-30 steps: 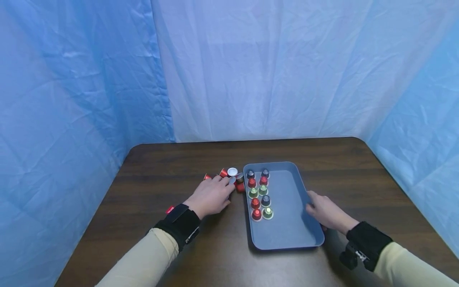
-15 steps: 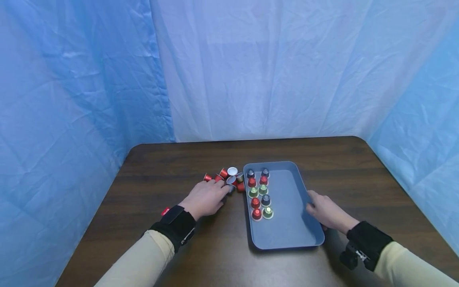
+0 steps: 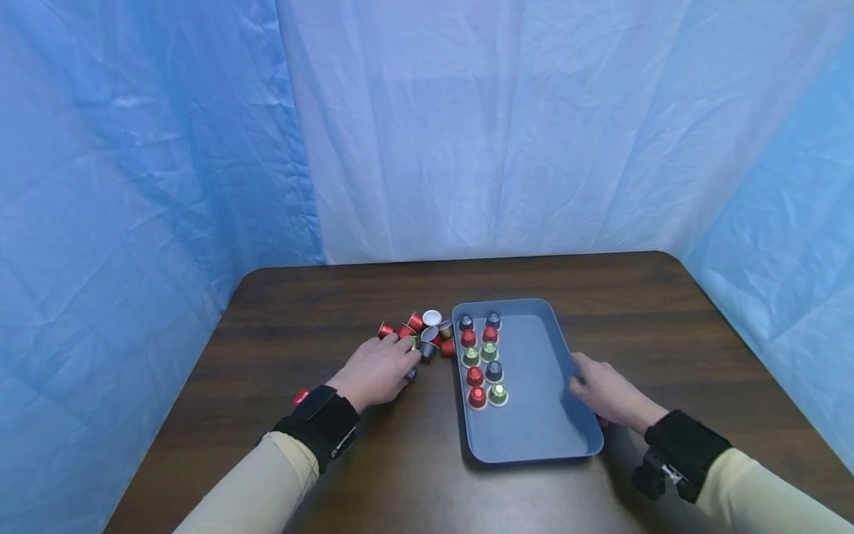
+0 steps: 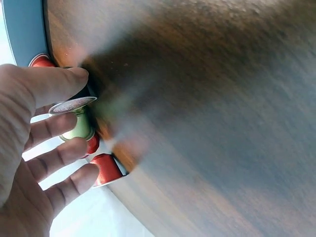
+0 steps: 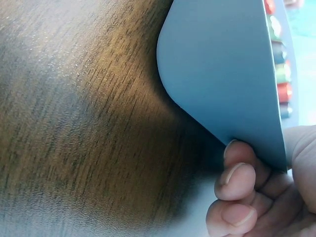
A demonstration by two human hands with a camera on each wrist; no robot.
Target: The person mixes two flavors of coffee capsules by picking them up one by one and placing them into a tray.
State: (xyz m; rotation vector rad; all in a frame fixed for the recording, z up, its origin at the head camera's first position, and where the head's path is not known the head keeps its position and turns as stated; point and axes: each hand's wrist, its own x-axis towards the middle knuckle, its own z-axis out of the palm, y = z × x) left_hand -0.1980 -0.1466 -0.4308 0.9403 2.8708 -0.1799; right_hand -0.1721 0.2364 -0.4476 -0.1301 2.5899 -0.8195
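Note:
My left hand lies on the table at the near edge of a cluster of loose coffee capsules, red, dark and silver-lidded. In the left wrist view its thumb and fingers pinch a green capsule with a foil lid, red capsules beside it. A blue-grey tray holds two short columns of red, green and dark capsules along its left side. My right hand grips the tray's right rim, thumb on top and fingers curled beneath the tray.
The dark wooden table is ringed by blue cloth walls at the back and both sides. The tray's near and right parts are bare. Black wrist straps sit over cream sleeves.
My left hand has drawn back toward me and leftward from the capsule cluster, uncovering more loose capsules. The right hand and the tray have stayed put.

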